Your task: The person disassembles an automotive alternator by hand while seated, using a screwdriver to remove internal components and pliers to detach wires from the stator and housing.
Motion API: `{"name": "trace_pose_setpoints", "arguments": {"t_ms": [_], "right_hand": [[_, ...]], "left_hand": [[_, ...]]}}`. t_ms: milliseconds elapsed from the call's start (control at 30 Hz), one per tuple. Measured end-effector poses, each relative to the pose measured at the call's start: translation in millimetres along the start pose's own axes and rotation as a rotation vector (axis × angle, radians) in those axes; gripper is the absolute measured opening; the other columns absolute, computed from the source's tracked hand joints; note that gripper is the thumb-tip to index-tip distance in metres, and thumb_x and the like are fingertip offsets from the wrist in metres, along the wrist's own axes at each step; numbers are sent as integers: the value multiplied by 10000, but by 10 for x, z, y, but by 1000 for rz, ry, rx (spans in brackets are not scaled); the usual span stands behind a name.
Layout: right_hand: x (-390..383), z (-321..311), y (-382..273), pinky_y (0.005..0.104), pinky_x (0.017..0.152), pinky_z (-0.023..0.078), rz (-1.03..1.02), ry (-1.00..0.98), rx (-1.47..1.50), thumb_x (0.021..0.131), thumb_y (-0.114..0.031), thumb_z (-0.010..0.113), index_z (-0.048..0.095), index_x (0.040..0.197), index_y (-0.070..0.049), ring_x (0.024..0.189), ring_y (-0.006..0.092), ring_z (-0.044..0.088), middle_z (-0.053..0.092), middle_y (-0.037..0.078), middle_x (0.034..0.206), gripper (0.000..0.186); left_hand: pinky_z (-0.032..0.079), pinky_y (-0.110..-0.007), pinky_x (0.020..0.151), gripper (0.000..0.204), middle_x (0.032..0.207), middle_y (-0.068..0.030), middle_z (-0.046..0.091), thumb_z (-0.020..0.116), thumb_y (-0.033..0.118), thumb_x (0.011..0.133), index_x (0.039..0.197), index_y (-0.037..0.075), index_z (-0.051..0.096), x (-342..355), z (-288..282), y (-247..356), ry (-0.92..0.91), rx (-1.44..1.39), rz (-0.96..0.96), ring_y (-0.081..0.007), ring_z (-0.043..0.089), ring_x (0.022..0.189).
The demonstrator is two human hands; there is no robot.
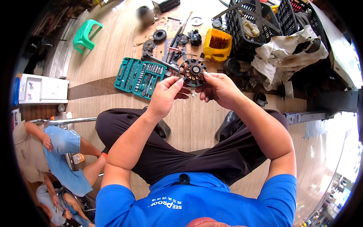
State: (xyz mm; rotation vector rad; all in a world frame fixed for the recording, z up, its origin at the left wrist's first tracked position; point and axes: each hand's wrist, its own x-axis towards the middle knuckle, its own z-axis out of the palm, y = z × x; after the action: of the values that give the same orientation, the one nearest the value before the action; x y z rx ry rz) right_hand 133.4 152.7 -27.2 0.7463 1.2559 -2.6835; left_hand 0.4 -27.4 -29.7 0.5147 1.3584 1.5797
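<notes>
Left hand (165, 95) and right hand (220, 89) edge-pinched a coiled disc (194, 71), other fingers half-curled; presumably this bared its centre. Sockets (153, 68) lay nearby.

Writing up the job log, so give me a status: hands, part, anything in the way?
Left hand, right hand: both gripping round slotted part by its rim. Open teal tool case and yellow container nearby, neither blocking it.

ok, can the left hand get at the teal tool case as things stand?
Likely yes: the open tool case lies beside the left hand, nothing visibly between, though that hand is holding the round dark part.
</notes>
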Motion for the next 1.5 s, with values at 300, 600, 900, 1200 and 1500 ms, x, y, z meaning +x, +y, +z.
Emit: {"name": "trace_pose_setpoints", "arguments": {"t_ms": [300,600,900,1200,1500], "right_hand": [[-33,34,-24,275,562,516,4,-88,-6,1045,-318,438,599,1052,-14,641,158,652,672,106,850,344],[-61,82,-25,254,576,507,-57,-81,-201,1046,-385,416,604,1058,-19,667,137,662,677,84,864,411],[-64,75,-13,256,567,503,-35,-82,-223,1047,-380,411,611,1044,-18,673,136,664,678,83,865,413],[-66,93,-18,265,569,508,-21,-68,-238,1050,-382,396,600,1030,-7,669,144,660,670,92,874,427],[-54,68,-1,262,565,507,-17,-69,-217,1049,-392,396,593,1093,-13,674,145,662,669,95,883,430]], "left_hand": [[580,-371,774,347,1077,-119,681,421,286,1050,1214,9,550,31,-41,25,13,-239,3,-215,686,929],[589,-377,792,324,1150,-123,669,408,231,1050,1239,14,558,47,-99,31,-126,-356,-3,-215,685,976],[599,-373,769,322,1118,-113,677,413,221,1046,1236,11,567,48,-86,31,-101,-399,-53,-212,692,942],[603,-373,763,327,1101,-124,680,405,220,1046,1228,2,568,43,-85,23,-76,-398,-67,-220,695,929],[605,-374,764,344,1107,-135,675,390,235,1050,1228,-4,562,32,-82,11,-65,-392,-52,-222,694,932]]}}
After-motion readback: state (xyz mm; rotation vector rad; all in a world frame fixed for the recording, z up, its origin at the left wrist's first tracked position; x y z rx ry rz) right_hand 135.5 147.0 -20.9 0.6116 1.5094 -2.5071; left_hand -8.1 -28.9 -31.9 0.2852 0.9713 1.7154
